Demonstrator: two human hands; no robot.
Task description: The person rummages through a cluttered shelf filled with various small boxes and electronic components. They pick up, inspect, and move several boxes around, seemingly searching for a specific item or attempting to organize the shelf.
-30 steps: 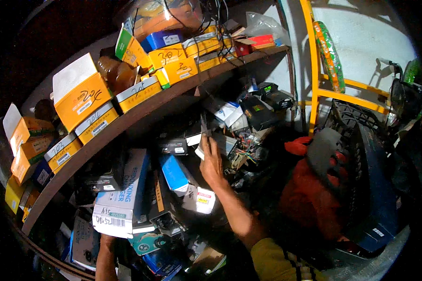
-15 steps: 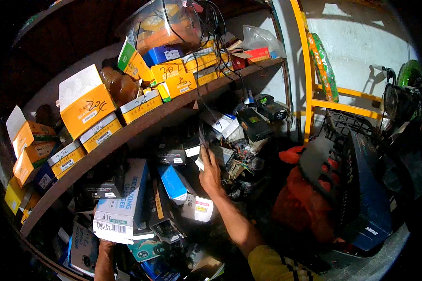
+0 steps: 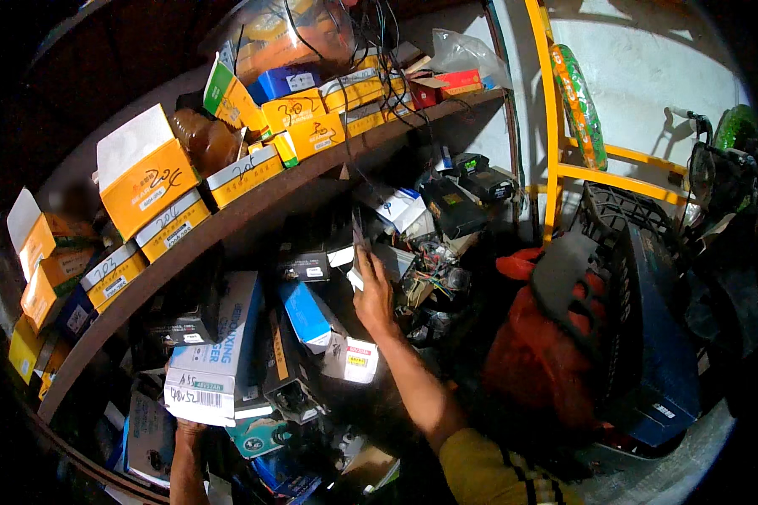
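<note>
My left hand [image 3: 191, 431] is under the near end of a long white-and-blue charger box [image 3: 200, 402]. The box lies tilted over the pile, and most of that hand's fingers are hidden beneath and behind it. My right hand [image 3: 375, 295] reaches into the middle of the heap with its fingers stretched out. They are against a thin dark flat piece [image 3: 359, 229] whose kind I cannot make out, beside a pale box edge. Close to my right forearm are a blue-topped box [image 3: 307, 313] and a white box with a red-and-yellow label [image 3: 351, 359].
A brown shelf edge [image 3: 261, 188] curves above the heap, carrying yellow-orange boxes [image 3: 152, 189]. Black cables [image 3: 387, 50] hang down from it. Loose wires [image 3: 434, 273] and black units [image 3: 453, 206] lie behind my right hand. At right are a red bag [image 3: 539, 353], a black crate [image 3: 619, 210] and a yellow frame [image 3: 552, 126].
The view has shifted slightly. Both hands keep nearly the same places, the left at the charger box and the right in the heap.
</note>
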